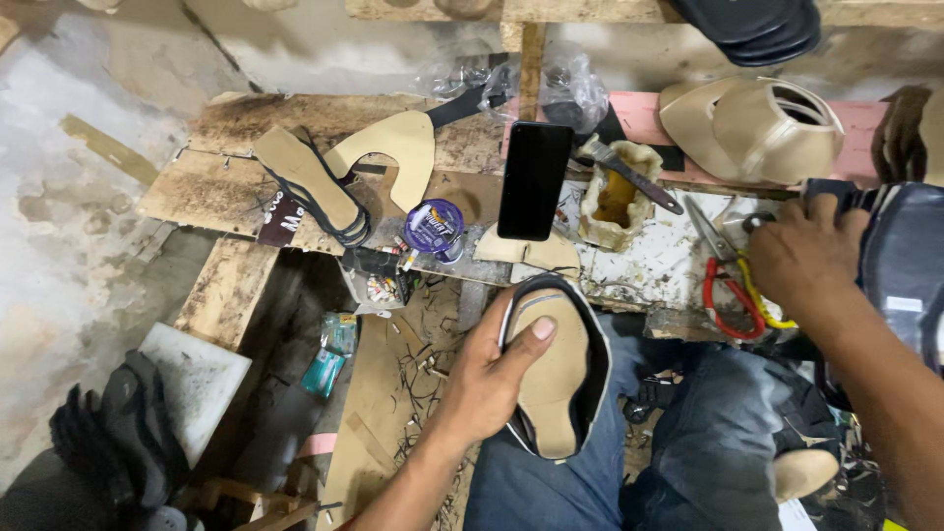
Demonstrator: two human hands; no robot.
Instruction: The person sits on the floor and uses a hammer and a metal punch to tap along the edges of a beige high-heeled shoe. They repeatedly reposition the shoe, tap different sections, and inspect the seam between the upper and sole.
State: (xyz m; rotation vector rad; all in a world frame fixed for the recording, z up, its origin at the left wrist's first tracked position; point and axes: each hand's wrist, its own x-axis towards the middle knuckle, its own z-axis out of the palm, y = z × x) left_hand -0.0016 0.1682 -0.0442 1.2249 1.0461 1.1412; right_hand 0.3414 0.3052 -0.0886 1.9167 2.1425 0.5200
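Left grip (489,379) on shoe sole (551,379), right hand (804,258) contents hidden

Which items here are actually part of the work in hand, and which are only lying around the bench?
In hand:
- left hand holds a shoe with tan insole on the lap
- right hand reaches by the red-handled scissors

Lying about:
- glue pot with brush
- black phone
- purple-lidded tin
- tan sole cut-outs
- beige shoe uppers

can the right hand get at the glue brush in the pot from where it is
Probably yes: the right hand rests by the scissors, and the brush handle sticks out of the glue pot towards it, nothing between.
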